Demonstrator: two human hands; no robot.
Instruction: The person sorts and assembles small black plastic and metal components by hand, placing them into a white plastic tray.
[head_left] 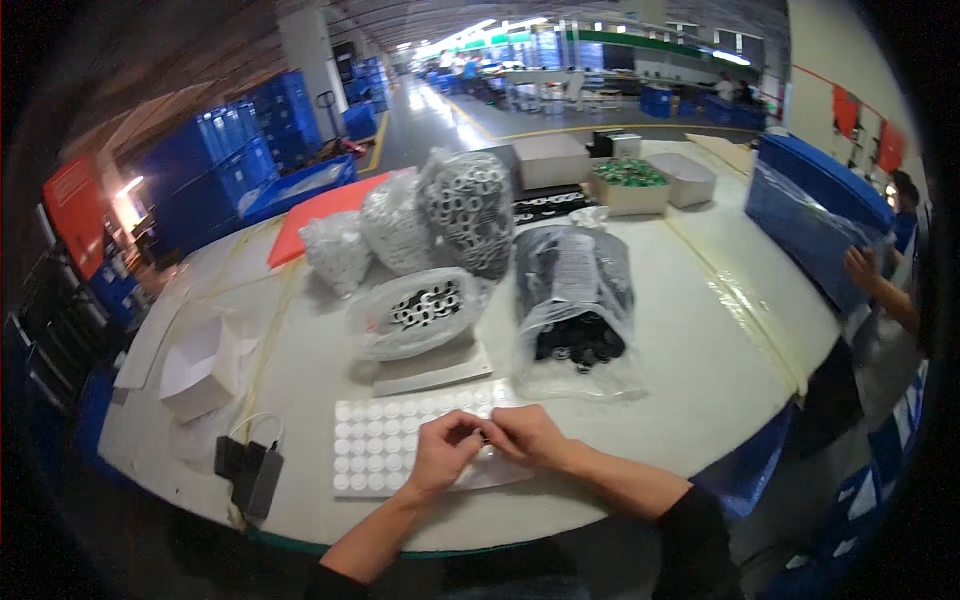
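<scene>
My left hand (446,452) and my right hand (528,436) meet near the table's front edge, fingertips pinched together. Between them is a small part (485,441), partly dark and partly shiny; the fingers hide most of it, so its kind is unclear. Under both hands lies a pale sheet (369,478) carrying rows of round white discs. Just beyond stands an open plastic-lined container (372,346) of black and white ring-shaped parts. To its right, an open clear bag (575,275) spills black parts (580,340) toward its mouth.
Tied bags of rings (470,205) stand behind, beside a red sheet (300,222). A box of green circuit boards (630,185) sits farther back. At left are a white box (196,365) and black adapters (257,480). A person's hand (862,268) touches a blue bin (815,215) at right.
</scene>
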